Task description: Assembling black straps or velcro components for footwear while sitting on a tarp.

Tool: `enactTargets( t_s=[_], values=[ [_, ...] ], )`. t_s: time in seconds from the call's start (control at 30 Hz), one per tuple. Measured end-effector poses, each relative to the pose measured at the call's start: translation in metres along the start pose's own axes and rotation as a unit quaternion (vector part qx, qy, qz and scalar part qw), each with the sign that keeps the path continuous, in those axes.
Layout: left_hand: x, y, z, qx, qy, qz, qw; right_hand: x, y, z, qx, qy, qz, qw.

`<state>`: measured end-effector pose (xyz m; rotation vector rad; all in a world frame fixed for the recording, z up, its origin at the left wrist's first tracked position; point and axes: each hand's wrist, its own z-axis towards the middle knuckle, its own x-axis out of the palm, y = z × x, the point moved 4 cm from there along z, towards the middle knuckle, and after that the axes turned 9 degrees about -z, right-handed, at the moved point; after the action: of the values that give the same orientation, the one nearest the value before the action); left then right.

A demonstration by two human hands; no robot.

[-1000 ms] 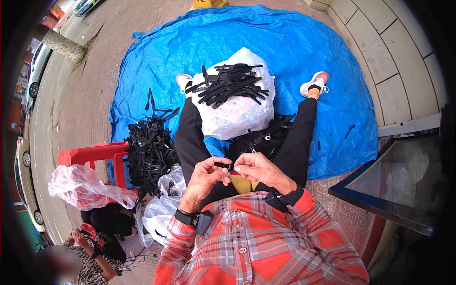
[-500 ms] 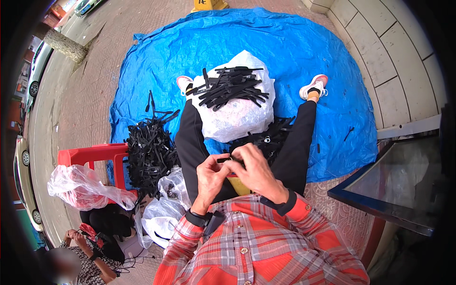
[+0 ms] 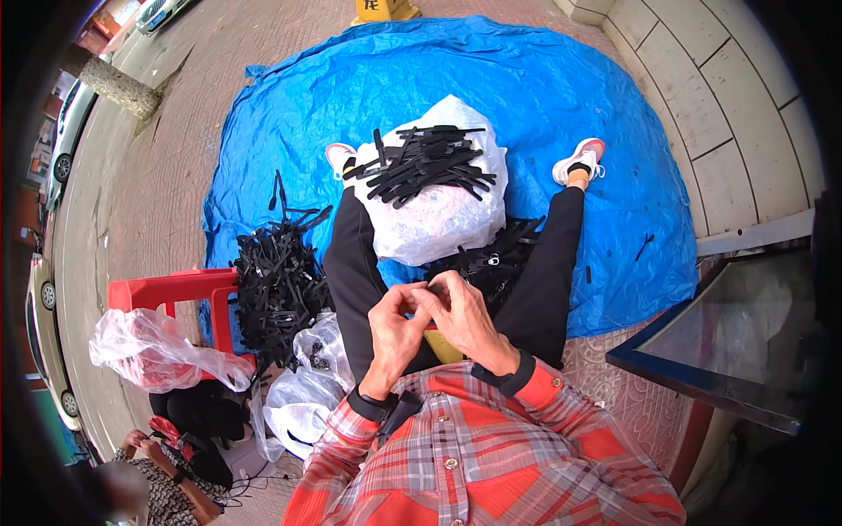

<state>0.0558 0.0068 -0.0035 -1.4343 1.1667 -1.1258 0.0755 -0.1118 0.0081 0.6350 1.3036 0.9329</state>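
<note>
My left hand [image 3: 395, 333] and my right hand [image 3: 467, 320] meet in front of my lap, with fingertips and thumbs pinched together. Between them is a short black strap, now mostly hidden behind the fingers. Just beyond, a full whitish plastic bag [image 3: 425, 230] sits between my legs, and a heap of flat black straps [image 3: 430, 165] lies on top of it. Under its near right side spreads another pile of black straps [image 3: 498, 267] with small shiny fittings. To the left of my leg is a larger tangled pile of black straps [image 3: 276, 285].
A blue tarp [image 3: 561, 96] covers the ground. Left are a red plastic stool [image 3: 175, 285], clear plastic bags [image 3: 303, 390] and a seated person [image 3: 180, 491] handling something small. A dark-framed glass panel [image 3: 702, 351] stands right, near a tiled wall [image 3: 702, 114].
The black strap showed between my fingertips before; now the fingers cover most of it. My right hand has turned and its fingers have drawn in closer to my left.
</note>
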Motion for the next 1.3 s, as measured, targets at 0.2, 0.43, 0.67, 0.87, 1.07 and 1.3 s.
enactTargets(
  t_s=[0.2, 0.43, 0.67, 0.87, 1.07, 1.3],
  values=[
    [0.009, -0.006, -0.004, 0.068, 0.014, 0.004, 0.998, 0.003, -0.022, -0.004, 0.237, 0.072, 0.359, 0.9],
    [0.007, 0.005, -0.001, -0.074, 0.005, -0.214, 0.974, 0.001, -0.016, -0.006, 0.282, 0.075, 0.4, 0.869],
    [0.003, 0.006, 0.007, -0.09, 0.084, -0.139, 0.983, -0.004, -0.022, -0.005, 0.208, 0.072, 0.264, 0.939],
    [0.005, 0.01, 0.004, -0.135, 0.101, -0.225, 0.96, -0.005, -0.025, -0.009, 0.272, 0.088, 0.378, 0.881],
    [0.007, 0.01, 0.0, -0.011, 0.034, -0.025, 0.999, -0.002, -0.024, -0.011, 0.283, 0.091, 0.379, 0.876],
    [0.003, 0.012, 0.001, -0.123, 0.066, -0.22, 0.966, -0.003, -0.019, -0.01, 0.268, 0.104, 0.37, 0.883]
  ],
)
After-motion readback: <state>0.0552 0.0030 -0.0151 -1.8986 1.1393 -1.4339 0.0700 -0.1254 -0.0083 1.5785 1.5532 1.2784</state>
